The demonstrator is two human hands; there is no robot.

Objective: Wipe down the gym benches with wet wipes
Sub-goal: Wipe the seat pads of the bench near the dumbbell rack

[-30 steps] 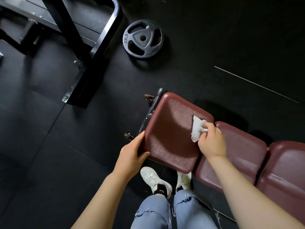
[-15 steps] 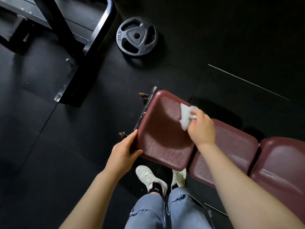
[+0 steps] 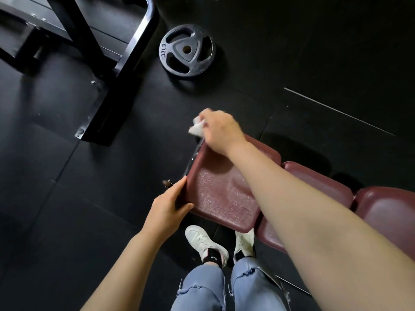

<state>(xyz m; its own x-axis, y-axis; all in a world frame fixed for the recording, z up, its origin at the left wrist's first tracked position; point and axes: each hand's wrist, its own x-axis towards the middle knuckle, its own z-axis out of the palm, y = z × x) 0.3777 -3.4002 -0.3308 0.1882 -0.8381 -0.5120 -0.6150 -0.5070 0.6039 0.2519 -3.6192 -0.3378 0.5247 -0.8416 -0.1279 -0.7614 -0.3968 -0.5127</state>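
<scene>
Wet wipe (image 3: 197, 127), a crumpled white wad blurred in this view, is pinched in the fingers of the right hand (image 3: 221, 131), which is held at the far corner of the maroon end pad (image 3: 221, 189) of the gym bench; whether the wipe actually touches the pad edge there is hard to tell; the right forearm reaches diagonally over the pad from the lower right; the left hand (image 3: 167, 209) grips the near left corner of the same pad, thumb on the top face and fingers curled round the edge; the pad surface looks worn and speckled toward its middle; two more maroon pads (image 3: 318, 185) continue the bench toward the right; below the pad stand two white sneakers (image 3: 203, 242) and frayed blue jeans (image 3: 224, 288); farther out on the black rubber floor (image 3: 67, 198) lies a black weight plate (image 3: 187, 50) marked 33LB, and a black steel frame (image 3: 116, 57) stands at the upper left.
</scene>
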